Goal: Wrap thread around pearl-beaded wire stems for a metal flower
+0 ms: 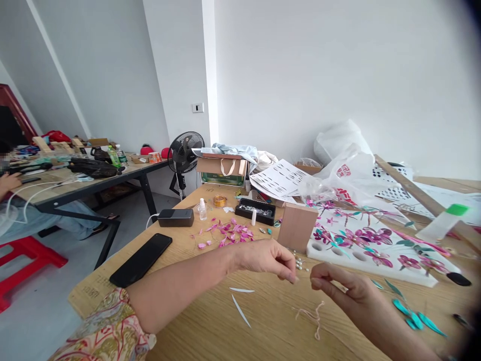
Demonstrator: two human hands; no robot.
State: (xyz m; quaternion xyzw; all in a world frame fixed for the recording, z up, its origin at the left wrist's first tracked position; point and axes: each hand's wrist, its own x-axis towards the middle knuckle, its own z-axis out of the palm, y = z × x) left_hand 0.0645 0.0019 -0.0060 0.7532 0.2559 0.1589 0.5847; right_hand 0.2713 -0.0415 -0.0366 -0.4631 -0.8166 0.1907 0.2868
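Note:
My left hand [268, 259] hovers over the wooden table [210, 326], fingers pinched together near a small cluster of pearl beads [298, 262]. My right hand [340, 282] faces it a few centimetres away, fingers also pinched; a fine thread between the two hands is too thin to confirm. A loose piece of pale string [313, 317] lies on the table below the hands. Behind them sits a white foam board [376, 248] carrying pink flowers and teal leaves, with a small wooden block [296, 226] standing at its left end.
Pink petals [231, 233], a black bead tray [255, 210], a glue bottle [202, 209], a gold wire spool [220, 201], a power bank [176, 217] and a black phone [141, 259] lie to the left. Teal leaves [413, 317] lie right. Another person sits at a far-left table [75, 183].

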